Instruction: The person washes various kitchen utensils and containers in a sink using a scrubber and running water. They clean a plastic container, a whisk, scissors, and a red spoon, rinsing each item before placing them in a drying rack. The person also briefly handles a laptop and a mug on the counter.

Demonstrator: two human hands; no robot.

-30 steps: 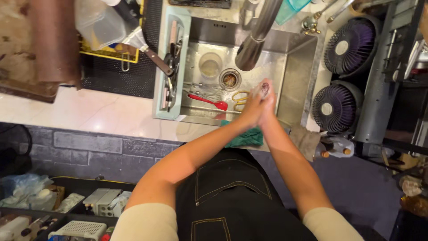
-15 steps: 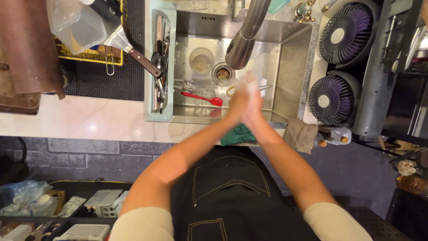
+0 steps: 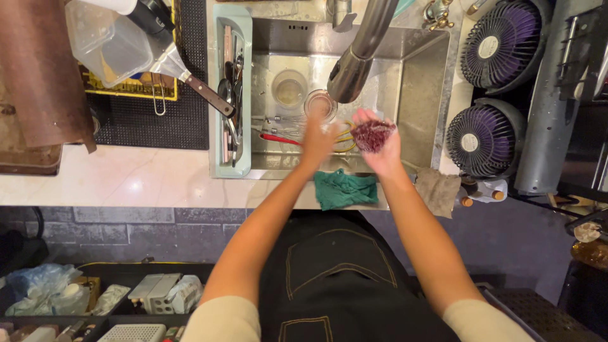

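Right hand cupped around dark red scrubber over sink front edge; left hand blurred, grip unclear, nothing visibly held.

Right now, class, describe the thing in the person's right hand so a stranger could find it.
Find the steel sink under the dark faucet. Over its front, the right hand cups a dark red, fuzzy scrubbing pad; the green cloth nearby lies flat.
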